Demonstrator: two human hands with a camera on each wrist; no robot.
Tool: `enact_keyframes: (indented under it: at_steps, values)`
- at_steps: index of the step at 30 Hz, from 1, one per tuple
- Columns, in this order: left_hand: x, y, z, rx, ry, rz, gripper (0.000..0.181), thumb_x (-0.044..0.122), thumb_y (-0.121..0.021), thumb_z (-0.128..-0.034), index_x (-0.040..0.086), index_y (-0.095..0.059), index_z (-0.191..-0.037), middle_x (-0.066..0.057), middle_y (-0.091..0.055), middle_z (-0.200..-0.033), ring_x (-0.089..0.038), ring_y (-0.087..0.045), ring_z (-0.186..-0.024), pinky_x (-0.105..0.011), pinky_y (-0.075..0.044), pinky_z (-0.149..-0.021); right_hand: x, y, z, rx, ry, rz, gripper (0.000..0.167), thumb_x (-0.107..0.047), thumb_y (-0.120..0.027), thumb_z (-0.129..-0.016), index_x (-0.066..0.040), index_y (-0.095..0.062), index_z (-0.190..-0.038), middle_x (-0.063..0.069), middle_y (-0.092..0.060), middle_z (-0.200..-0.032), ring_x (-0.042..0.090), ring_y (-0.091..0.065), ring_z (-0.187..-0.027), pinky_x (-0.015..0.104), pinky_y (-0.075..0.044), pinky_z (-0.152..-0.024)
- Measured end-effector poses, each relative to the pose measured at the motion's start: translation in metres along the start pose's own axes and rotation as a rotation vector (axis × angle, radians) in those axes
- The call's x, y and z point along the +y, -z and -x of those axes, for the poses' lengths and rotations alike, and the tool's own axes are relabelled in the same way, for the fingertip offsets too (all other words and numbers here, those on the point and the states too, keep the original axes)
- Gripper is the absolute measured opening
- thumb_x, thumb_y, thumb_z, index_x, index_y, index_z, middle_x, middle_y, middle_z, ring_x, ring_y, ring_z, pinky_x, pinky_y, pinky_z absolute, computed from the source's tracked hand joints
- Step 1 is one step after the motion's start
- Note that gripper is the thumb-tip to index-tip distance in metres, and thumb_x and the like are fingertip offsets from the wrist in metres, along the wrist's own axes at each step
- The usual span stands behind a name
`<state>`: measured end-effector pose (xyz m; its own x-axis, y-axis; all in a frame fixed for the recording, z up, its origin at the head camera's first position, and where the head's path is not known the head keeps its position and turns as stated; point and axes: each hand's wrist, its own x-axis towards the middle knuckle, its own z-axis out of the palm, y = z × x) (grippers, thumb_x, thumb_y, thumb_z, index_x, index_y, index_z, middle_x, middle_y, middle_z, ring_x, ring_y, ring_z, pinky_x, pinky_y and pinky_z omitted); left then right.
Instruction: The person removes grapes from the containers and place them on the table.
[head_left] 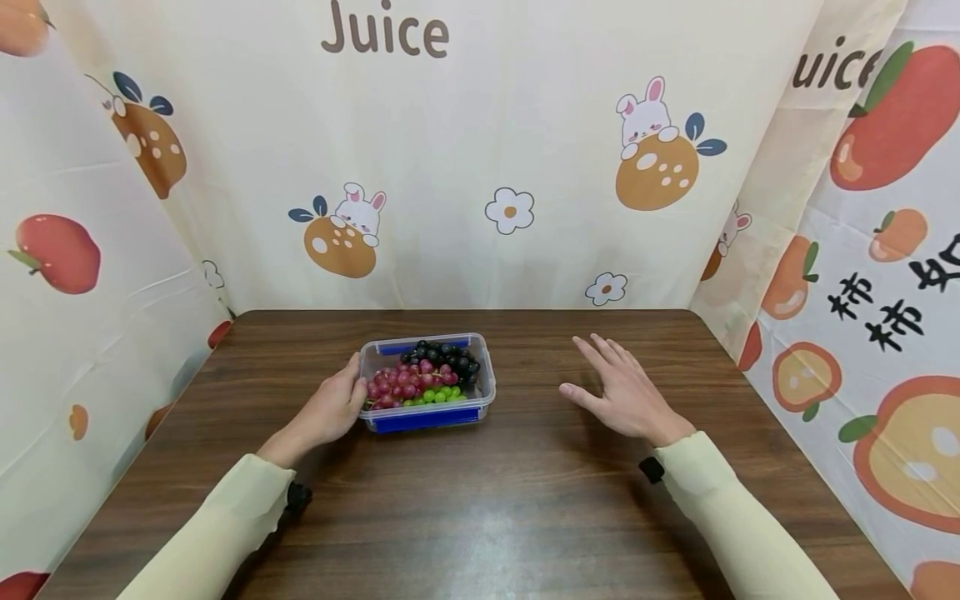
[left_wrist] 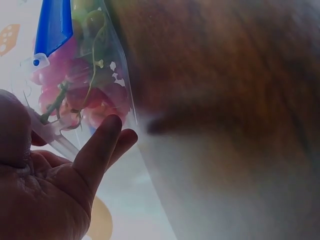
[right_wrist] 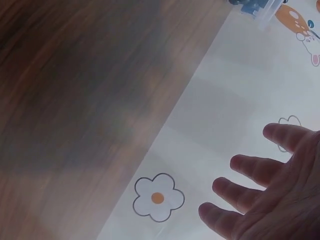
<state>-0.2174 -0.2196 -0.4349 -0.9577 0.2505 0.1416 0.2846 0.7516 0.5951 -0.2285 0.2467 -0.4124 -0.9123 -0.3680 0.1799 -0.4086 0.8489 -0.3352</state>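
Observation:
A clear plastic container (head_left: 491, 387) with blue clasps stands left of the table's middle, holding dark grapes (head_left: 442, 354), red grapes (head_left: 401, 383) and green grapes (head_left: 438, 395). My left hand (head_left: 330, 407) grips its left end. In the left wrist view, the thumb and fingers of that hand (left_wrist: 60, 185) are at the container's end, near red grapes (left_wrist: 77, 95) seen through the plastic. Well to the container's right, my right hand (head_left: 626, 392) is held with fingers spread and nothing in it. The right wrist view shows this hand (right_wrist: 280, 195) with its fingers apart.
The brown wooden table (head_left: 465, 508) reaches back to a printed curtain (head_left: 450, 167) with fruit, rabbit and flower pictures. More printed cloth hangs along the left and right sides. A corner of the container (right_wrist: 270, 10) shows at the top of the right wrist view.

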Motion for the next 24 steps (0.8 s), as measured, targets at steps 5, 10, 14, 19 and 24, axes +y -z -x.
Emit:
enact_keyframes:
  at_steps: [5,10,14,19,24]
  values:
    - [0.000,-0.001,-0.001,0.013,-0.003,-0.008,0.058,0.009,-0.038,-0.1081,-0.019,-0.015,-0.155,-0.039,-0.031,-0.155,-0.050,-0.036,-0.142,-0.060,-0.031,-0.116,-0.006,-0.002,-0.004,0.022,0.027,0.003,0.087,-0.068,-0.055,-0.096,-0.022,-0.028,-0.164,0.017,-0.023,-0.168,0.047,-0.021,-0.151,0.064,-0.014,-0.121]
    - [-0.001,-0.002,-0.001,0.015,0.000,-0.013,0.058,0.008,-0.038,-0.1079,-0.019,-0.016,-0.154,-0.039,-0.032,-0.155,-0.049,-0.037,-0.142,-0.060,-0.031,-0.116,-0.011,-0.004,-0.007,0.020,0.042,0.023,0.086,-0.069,-0.053,-0.096,-0.020,-0.032,-0.163,0.018,-0.027,-0.167,0.047,-0.023,-0.150,0.063,-0.016,-0.121]
    - [-0.001,-0.002,-0.001,0.027,-0.017,-0.027,0.058,0.008,-0.038,-0.1075,-0.020,-0.017,-0.153,-0.039,-0.032,-0.154,-0.050,-0.038,-0.141,-0.060,-0.032,-0.116,-0.014,-0.005,-0.009,0.015,0.043,0.028,0.086,-0.070,-0.053,-0.095,-0.020,-0.033,-0.162,0.017,-0.030,-0.165,0.045,-0.026,-0.150,0.063,-0.020,-0.120]
    - [-0.001,-0.001,-0.001,0.024,-0.027,-0.037,0.058,0.006,-0.038,-0.1073,-0.021,-0.016,-0.153,-0.040,-0.032,-0.154,-0.049,-0.039,-0.140,-0.060,-0.033,-0.115,-0.020,-0.005,-0.011,0.008,0.037,0.007,0.087,-0.073,-0.053,-0.093,-0.023,-0.033,-0.162,0.014,-0.032,-0.165,0.040,-0.029,-0.150,0.063,-0.027,-0.117]
    - [-0.002,-0.002,-0.001,0.017,-0.022,-0.025,0.058,0.007,-0.037,-0.1077,-0.021,-0.015,-0.154,-0.040,-0.032,-0.154,-0.049,-0.040,-0.139,-0.060,-0.034,-0.114,-0.027,-0.005,-0.014,0.006,0.044,0.001,0.088,-0.075,-0.052,-0.093,-0.023,-0.034,-0.162,0.011,-0.034,-0.164,0.037,-0.032,-0.150,0.063,-0.031,-0.116]
